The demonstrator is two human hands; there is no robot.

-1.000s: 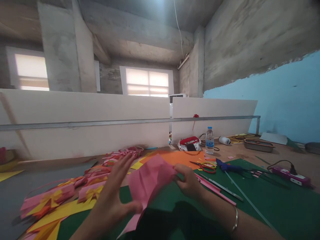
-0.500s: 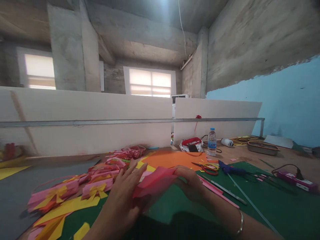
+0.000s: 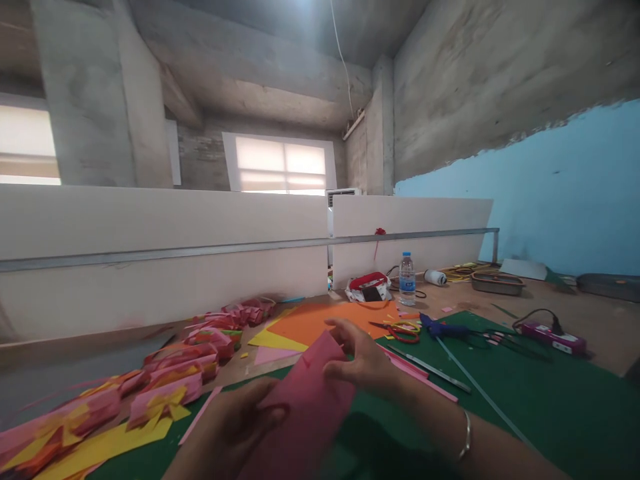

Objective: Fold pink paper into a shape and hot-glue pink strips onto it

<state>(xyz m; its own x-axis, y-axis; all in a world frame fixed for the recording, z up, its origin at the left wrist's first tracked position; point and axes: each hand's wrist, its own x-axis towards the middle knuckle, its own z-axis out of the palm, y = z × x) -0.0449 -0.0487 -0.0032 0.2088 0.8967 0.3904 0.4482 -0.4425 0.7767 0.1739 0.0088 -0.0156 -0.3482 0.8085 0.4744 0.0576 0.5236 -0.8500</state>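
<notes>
Flattened since a second ago, pink paper sheet (image 3: 307, 400), pinched by left hand (image 3: 235, 420) and right hand (image 3: 365, 363) over green cutting mat (image 3: 500, 413), appears mid-fold; creasing calls for aligned edges.

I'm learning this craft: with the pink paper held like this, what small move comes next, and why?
Probably lower the pink paper onto the green mat and press it flat: the left hand grips its near side, the right hand pinches its far end, both above the mat.

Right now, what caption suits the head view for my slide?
Left hand and right hand hold a pink paper sheet over the green cutting mat.
</notes>
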